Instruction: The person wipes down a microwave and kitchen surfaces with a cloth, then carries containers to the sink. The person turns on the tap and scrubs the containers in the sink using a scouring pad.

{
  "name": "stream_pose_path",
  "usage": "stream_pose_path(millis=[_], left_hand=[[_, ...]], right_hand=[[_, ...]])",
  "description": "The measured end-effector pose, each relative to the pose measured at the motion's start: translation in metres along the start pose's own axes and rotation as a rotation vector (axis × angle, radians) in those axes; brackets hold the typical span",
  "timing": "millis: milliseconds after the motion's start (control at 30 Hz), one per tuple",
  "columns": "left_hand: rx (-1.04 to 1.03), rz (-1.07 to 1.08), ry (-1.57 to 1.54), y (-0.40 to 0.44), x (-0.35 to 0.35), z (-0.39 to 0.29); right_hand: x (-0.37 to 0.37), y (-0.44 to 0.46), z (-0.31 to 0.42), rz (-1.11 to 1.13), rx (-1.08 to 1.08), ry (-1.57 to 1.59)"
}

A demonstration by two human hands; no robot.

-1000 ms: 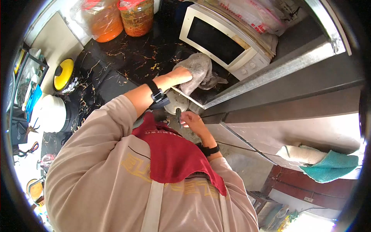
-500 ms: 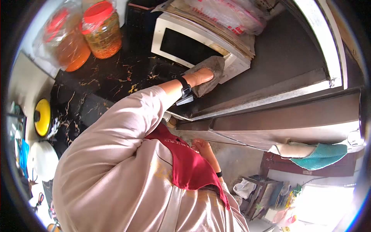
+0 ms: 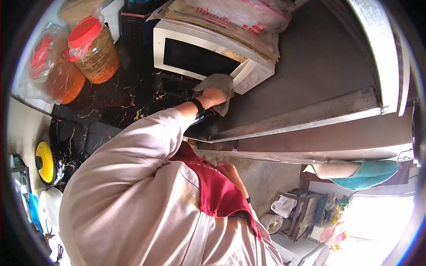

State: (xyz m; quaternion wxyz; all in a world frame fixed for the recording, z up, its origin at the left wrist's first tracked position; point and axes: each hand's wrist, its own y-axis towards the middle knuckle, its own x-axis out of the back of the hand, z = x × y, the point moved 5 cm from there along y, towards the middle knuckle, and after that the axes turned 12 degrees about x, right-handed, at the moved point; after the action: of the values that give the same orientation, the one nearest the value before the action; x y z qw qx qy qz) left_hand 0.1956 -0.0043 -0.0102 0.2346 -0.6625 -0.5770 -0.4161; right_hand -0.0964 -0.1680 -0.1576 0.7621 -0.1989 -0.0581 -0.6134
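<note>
Left hand point(image 3: 214, 96): you hold the grey cloth point(image 3: 217, 83) in it, and the cloth hides your fingertips.
Grey cloth: it is at the low front edge of the microwave point(image 3: 202, 57), over the black counter point(image 3: 128, 95). Half a second ago it was more to the right, in front of the dials. I cannot tell if it touches the microwave now.
Dials point(image 3: 256, 78): you can see them now, just right of the cloth; before, the cloth hid part of them.
Right hand point(image 3: 226, 170): it is down by your red apron point(image 3: 219, 190), as it was half a second ago. One second ago it was near something dark. You cannot tell here if it is open or closed.
Big jar point(image 3: 98, 57): your view has turned, so this red-lidded jar shows farther left.
</note>
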Motion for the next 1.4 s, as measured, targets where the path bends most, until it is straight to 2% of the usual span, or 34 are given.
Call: stream_pose_path(millis=[33,67,133,167,200,333,400,433,500,567,633,700,733,767,800,867,933,1000,1067,1100,1133,1200,1233,1267,1333,1367,1400], left_hand=[[-0.009,0.092,0.061,0.000,-0.001,-0.001],[-0.014,0.097,0.067,0.005,-0.017,0.009],[0.131,0.016,-0.727,0.022,-0.058,0.041],[0.353,0.325,-1.633,0.009,-0.048,0.027],[0.352,0.334,-1.632,0.011,-0.051,0.026],[-0.098,-0.144,-0.632,0.025,-0.034,0.024],[-0.298,-0.357,-0.102,0.020,-0.020,0.012],[-0.299,-0.355,-0.100,0.018,-0.017,0.011],[-0.068,-0.073,0.000,0.006,0.010,-0.006],[-0.068,-0.062,-0.088,0.005,0.009,-0.001],[-0.069,-0.041,-0.170,0.003,0.005,0.007],[0.086,0.162,-0.509,0.011,-0.006,0.018],[0.082,0.155,-0.506,0.012,-0.011,0.020],[0.208,0.259,-1.163,0.012,-0.024,0.028],[0.342,0.367,-1.819,0.009,-0.037,0.033],[0.319,0.422,-1.800,0.010,-0.042,0.040],[0.106,0.443,-1.772,0.011,-0.023,0.040],[0.094,0.428,-1.764,0.005,-0.005,0.044],[0.020,0.749,-2.023,-0.014,0.033,0.037],[0.106,0.656,-2.171,-0.025,0.045,0.045],[0.054,0.639,-2.225,-0.032,0.059,0.050],[0.176,0.532,-2.311,-0.039,0.074,0.073],[0.202,0.616,-2.214,-0.037,0.063,0.101],[0.389,0.363,-1.967,-0.037,0.062,0.120],[0.641,0.266,-1.720,-0.047,0.058,0.142],[0.782,0.256,-1.504,-0.052,0.052,0.160],[0.790,0.243,-1.500,-0.059,0.047,0.166]], right_hand=[[-0.002,0.003,0.000,0.033,0.004,0.014],[-0.003,0.004,0.003,0.029,0.003,0.023],[0.001,0.005,0.010,0.004,-0.030,-0.005],[0.003,0.005,0.010,-0.005,-0.033,0.001],[0.006,0.005,0.009,-0.001,-0.048,0.013],[0.012,0.006,0.013,-0.059,-0.079,0.061],[0.015,0.015,0.007,-0.004,-0.035,-0.001],[0.014,0.017,0.004,0.049,0.006,-0.064],[0.015,0.024,0.006,0.072,-0.019,-0.085],[0.020,0.034,0.014,0.102,-0.038,-0.114],[0.019,0.036,0.021,0.021,-0.082,0.105],[0.020,0.039,0.021,0.007,-0.059,0.118],[0.022,0.042,0.022,-0.010,-0.036,0.134],[0.021,0.045,0.017,-0.010,-0.124,0.172],[0.022,0.048,0.018,-0.013,-0.123,0.178],[0.024,0.048,0.019,-0.001,-0.070,0.139],[0.024,0.048,0.021,-0.007,-0.101,0.156],[0.023,0.049,0.022,0.002,-0.024,0.183],[0.023,0.048,0.025,0.037,-0.049,0.154],[0.021,0.047,0.026,0.072,-0.072,0.121],[0.020,0.046,0.024,0.080,-0.074,0.125],[0.014,0.046,0.022,0.047,-0.010,0.212],[0.015,0.048,0.021,0.121,0.009,0.009],[0.015,0.049,0.020,0.131,0.002,0.014],[0.011,0.050,0.018,0.122,0.030,-0.014],[0.009,0.049,0.021,0.126,0.001,0.121],[0.008,0.052,0.023,0.139,0.003,0.126]])
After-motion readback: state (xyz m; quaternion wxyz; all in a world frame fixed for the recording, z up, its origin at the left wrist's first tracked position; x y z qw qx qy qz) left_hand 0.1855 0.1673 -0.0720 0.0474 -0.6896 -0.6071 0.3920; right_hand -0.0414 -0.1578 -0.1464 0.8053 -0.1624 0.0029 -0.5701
